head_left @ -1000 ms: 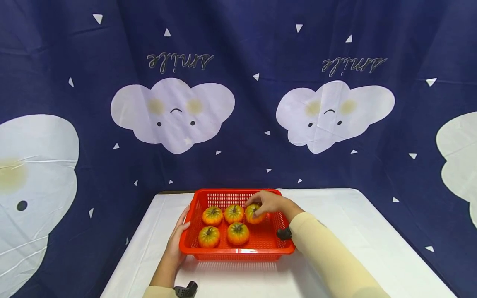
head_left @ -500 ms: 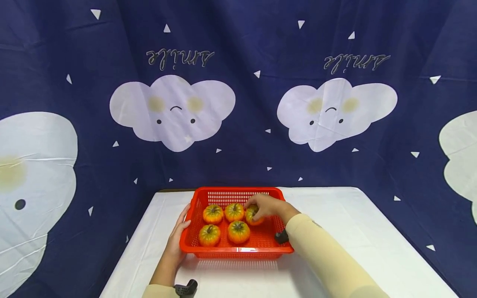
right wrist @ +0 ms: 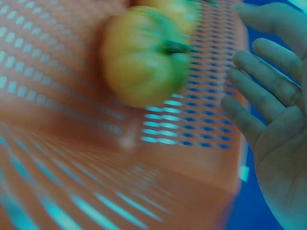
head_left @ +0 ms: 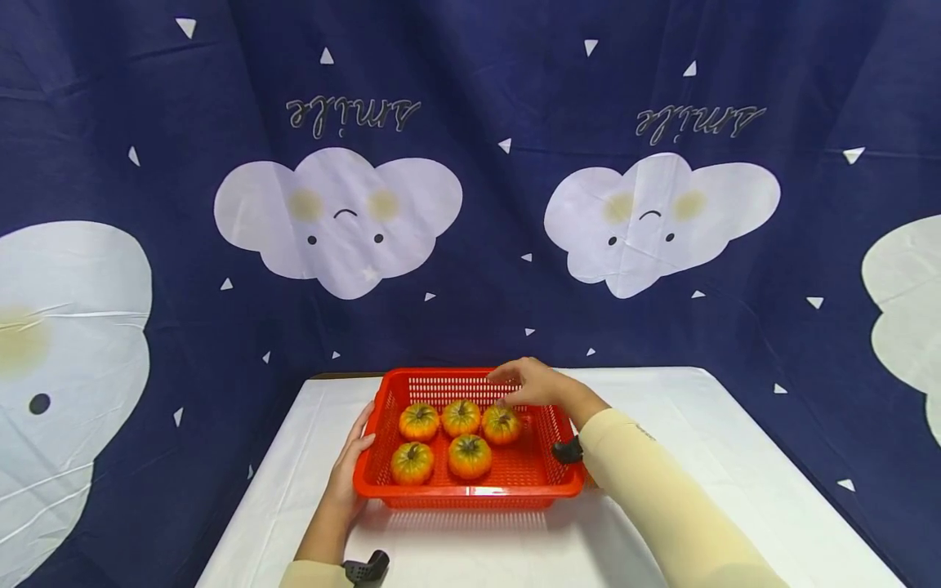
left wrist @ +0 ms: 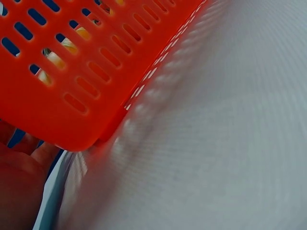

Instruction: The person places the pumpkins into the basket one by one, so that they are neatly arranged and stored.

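Several small orange-and-green pumpkins sit in a red plastic basket (head_left: 470, 493). My left hand (head_left: 347, 474) lies along the basket's left side, thumb and fingers extended against the rim; in the left wrist view its fingertips are hidden behind the basket. Above the back right of the basket is my right hand (head_left: 535, 384), fingers spread, holding nothing. The back-right pumpkin (head_left: 501, 425) lies just below it. In the right wrist view, that open palm is apart from the nearest pumpkin (right wrist: 144, 57), which looks blurred.
The basket stands on a table with a white cloth (head_left: 662, 425). Behind and beside the table hangs a dark blue curtain (head_left: 500, 327) printed with clouds. A front-left pumpkin (head_left: 412, 464) and a front-middle pumpkin (head_left: 470, 456) sit in the near row.
My right hand has let go of the back-right pumpkin and lifted up and slightly to the right. That pumpkin stays in the basket. My left hand keeps its place.
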Motion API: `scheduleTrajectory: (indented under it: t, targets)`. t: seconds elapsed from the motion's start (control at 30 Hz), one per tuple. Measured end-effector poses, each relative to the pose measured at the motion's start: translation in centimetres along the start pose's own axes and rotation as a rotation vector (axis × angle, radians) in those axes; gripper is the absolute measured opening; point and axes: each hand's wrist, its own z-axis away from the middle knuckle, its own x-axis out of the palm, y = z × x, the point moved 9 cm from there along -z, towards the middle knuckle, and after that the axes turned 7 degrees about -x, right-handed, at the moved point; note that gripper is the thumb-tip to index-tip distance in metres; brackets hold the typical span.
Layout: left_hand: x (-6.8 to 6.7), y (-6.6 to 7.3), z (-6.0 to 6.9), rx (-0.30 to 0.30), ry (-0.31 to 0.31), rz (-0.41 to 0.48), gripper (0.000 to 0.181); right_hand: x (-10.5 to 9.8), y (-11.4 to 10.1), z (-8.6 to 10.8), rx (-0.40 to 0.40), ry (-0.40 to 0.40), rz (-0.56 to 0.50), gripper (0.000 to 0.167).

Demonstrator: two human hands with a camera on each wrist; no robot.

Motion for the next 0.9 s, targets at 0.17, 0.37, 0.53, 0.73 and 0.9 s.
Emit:
scheduleTrajectory:
  t: [0.17,0.37,0.53,0.73,0.9]
  targets:
    - [-0.1,-0.2,0.0,-0.018,0.005,-0.002,0.066,-5.0,0.7,2.5,-0.007,0.140,-0.160,0.053]
    - [-0.2,-0.2,0.1,-0.018,0.002,-0.010,0.065,-8.6,4.6,8.3,0.128,0.281,-0.271,0.054]
    - [-0.3,-0.3,0.0,-0.026,0.001,-0.003,0.066,-7.8,8.3,13.8,0.178,0.344,-0.308,0.054]
    - [0.0,-0.4,-0.1,-0.027,-0.010,0.002,0.066,-2.5,11.2,19.4,0.180,0.367,-0.427,0.060]
    - [0.2,-0.3,-0.1,-0.019,-0.018,0.035,0.066,0.3,11.7,21.5,0.110,0.395,-0.555,0.063]
